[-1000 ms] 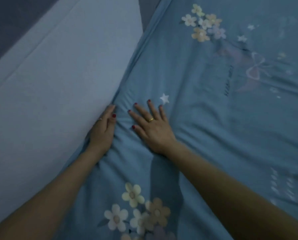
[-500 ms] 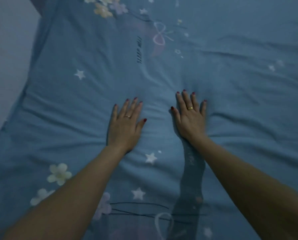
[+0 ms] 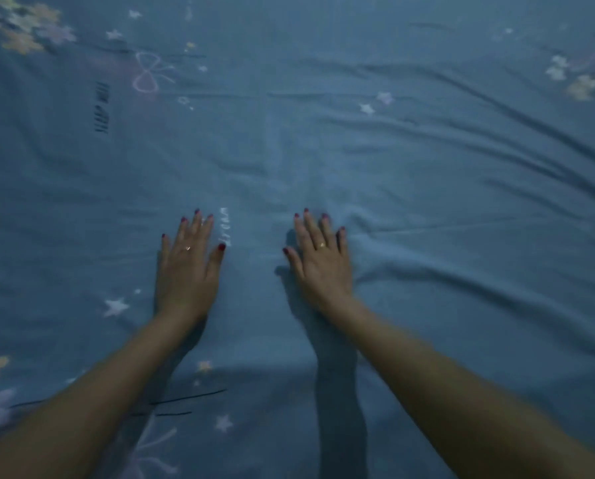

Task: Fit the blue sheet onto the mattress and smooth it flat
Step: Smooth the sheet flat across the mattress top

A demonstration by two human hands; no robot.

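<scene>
The blue sheet [image 3: 323, 140], printed with stars, flowers and a bow, fills the whole head view and covers the mattress beneath it. My left hand [image 3: 187, 271] lies palm down on the sheet with straight fingers, left of centre. My right hand [image 3: 322, 262] presses flat on the sheet a short gap to its right, fingers straight and slightly spread. Long creases run across the sheet to the right of my right hand. The mattress itself is hidden under the fabric.
Flower prints [image 3: 20, 29] sit at the upper left and others [image 3: 582, 81] at the upper right. No bed edge or wall shows in this view.
Both hands moved from the sheet's left edge by the wall toward the middle of the bed. They now lie flat side by side, and the wall has left the view.
</scene>
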